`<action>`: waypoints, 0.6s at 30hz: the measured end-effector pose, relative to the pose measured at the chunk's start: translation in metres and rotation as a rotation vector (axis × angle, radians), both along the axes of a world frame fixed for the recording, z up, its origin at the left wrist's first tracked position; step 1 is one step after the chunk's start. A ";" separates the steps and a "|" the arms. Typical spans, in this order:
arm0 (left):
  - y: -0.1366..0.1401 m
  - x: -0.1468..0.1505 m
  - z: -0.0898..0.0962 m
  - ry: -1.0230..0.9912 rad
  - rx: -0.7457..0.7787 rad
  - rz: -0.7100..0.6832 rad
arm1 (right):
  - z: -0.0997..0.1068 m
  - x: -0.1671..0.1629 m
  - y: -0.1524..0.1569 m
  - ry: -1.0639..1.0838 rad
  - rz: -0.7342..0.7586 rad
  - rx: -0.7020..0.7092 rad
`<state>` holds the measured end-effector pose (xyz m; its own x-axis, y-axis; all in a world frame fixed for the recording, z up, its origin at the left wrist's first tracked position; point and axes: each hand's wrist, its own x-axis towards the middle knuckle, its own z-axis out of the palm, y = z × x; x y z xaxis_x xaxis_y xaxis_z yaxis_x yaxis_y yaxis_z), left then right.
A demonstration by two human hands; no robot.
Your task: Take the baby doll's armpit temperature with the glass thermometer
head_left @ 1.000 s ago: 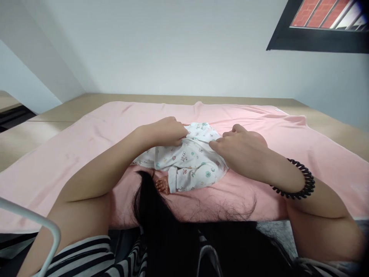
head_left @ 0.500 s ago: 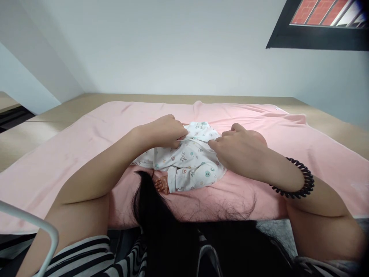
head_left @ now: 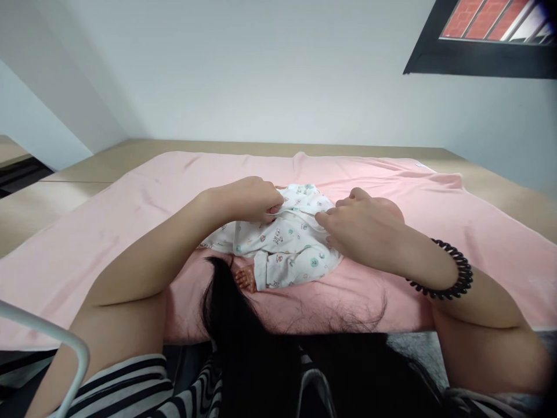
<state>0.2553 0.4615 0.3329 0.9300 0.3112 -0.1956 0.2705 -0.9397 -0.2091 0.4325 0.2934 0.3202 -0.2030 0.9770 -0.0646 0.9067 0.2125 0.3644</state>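
Note:
A baby doll lies on the pink blanket [head_left: 143,215], dressed in a white printed baby garment [head_left: 291,261]. The doll's head [head_left: 389,208] shows at the right, mostly behind my right hand, and one small doll hand [head_left: 246,278] pokes out of the near sleeve. With fingers curled, my left hand [head_left: 255,197] pinches a thin white tie on the garment's front. My right hand [head_left: 361,229] is closed in a pinch at the chest side of the garment, where a thin white strip meets its fingertips. Its other fingers hide the doll's neck.
Under the blanket is a wooden table [head_left: 500,197], set against a pale wall [head_left: 270,69]. A dark window frame [head_left: 478,58] is at upper right. My long black hair [head_left: 230,307] hangs over the near edge. A pale bent bar [head_left: 47,331] crosses the lower left.
Both hands keep their pinch at nearly the same spots. The white strip between them shows a little more clearly, and the left hand sits very slightly lower.

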 end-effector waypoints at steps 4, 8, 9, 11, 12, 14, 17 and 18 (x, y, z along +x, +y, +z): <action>-0.006 0.004 -0.003 0.041 0.105 -0.051 | -0.002 -0.002 0.002 0.003 0.000 0.006; -0.009 0.005 -0.006 0.046 0.205 -0.093 | -0.003 -0.007 0.005 -0.002 -0.017 0.016; -0.009 0.005 -0.006 0.042 0.205 -0.099 | -0.002 -0.008 0.006 -0.003 -0.023 0.010; -0.007 0.002 -0.003 0.036 0.188 -0.101 | -0.001 -0.007 0.005 0.000 -0.038 -0.006; -0.006 -0.001 -0.001 0.034 0.174 -0.093 | 0.000 -0.005 0.005 0.006 -0.040 -0.012; -0.006 -0.009 0.007 0.010 0.137 -0.074 | 0.004 0.002 0.002 0.029 -0.021 -0.010; -0.007 -0.023 0.019 -0.049 0.072 -0.059 | 0.012 0.016 -0.003 0.090 0.043 0.010; -0.008 -0.029 0.022 -0.067 0.049 -0.066 | 0.015 0.020 -0.005 0.111 0.064 0.005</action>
